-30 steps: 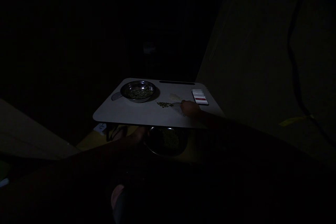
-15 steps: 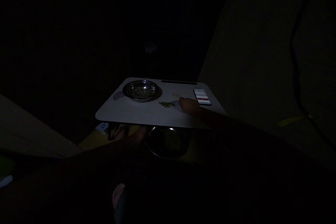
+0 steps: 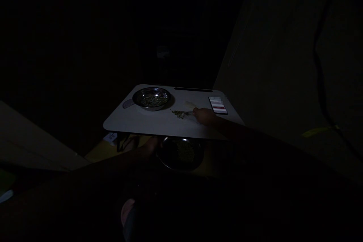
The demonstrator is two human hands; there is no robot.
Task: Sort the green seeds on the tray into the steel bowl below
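The scene is very dark. On a small white table [image 3: 136, 123], my right hand [image 3: 204, 116] is closed, its fingers low over the top. A pale flat piece [image 3: 190, 104] lies by its fingertips; whether they grip it I cannot make out. Just left of that hand is a small scatter of greenish seed-like bits [image 3: 179, 114]. Below the table's near edge, my left hand [image 3: 151, 145] closes on the left rim of a metal bowl [image 3: 170, 165] with green bits inside. Another shiny metal bowl [image 3: 151, 107], also holding greenish bits, stands at the table's left.
A phone [image 3: 218, 106] with a lit screen lies on the table's right side. A dark slot [image 3: 193, 89] runs along the far edge. Walls [image 3: 283, 83] rise on the right, with a dark cable [image 3: 318, 64] hanging there.
Very little differs. The scattered bits near my right hand are spread slightly differently, and that hand has barely shifted. My left hand stays at the lower bowl.
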